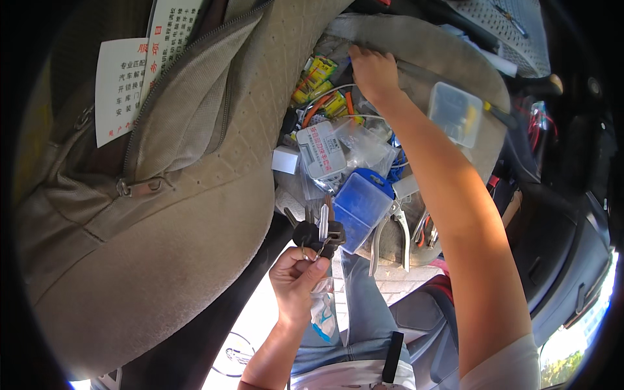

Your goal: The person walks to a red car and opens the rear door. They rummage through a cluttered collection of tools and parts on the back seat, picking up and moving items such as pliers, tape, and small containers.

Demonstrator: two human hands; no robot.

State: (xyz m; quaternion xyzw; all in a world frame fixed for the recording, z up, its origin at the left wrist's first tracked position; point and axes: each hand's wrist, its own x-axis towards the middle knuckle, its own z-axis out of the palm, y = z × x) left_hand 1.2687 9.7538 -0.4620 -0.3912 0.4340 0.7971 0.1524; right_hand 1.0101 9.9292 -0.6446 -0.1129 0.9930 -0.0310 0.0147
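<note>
My left hand [298, 283] is closed around a ring with a bunch of keys [323, 227], pinched between thumb and fingers. Some keys have black heads, and their blades point up and away from me. Just below that hand is a crumpled clear plastic bag [323, 312] with white and teal contents; whether the hand holds it is unclear. My right hand [375, 75] reaches to the far end of the beige seat [429, 36], beyond a pile of small goods. Its fingertips point down and are mostly hidden, so any hold is not visible.
On the seat lie yellow-green packets [318, 71], a grey-white case [321, 149], a small white box [285, 159], a blue box with a clear lid [361, 207], white-handled pliers [392, 237] and a clear plastic box [455, 114]. An open zipped bag [188, 97] stands at left.
</note>
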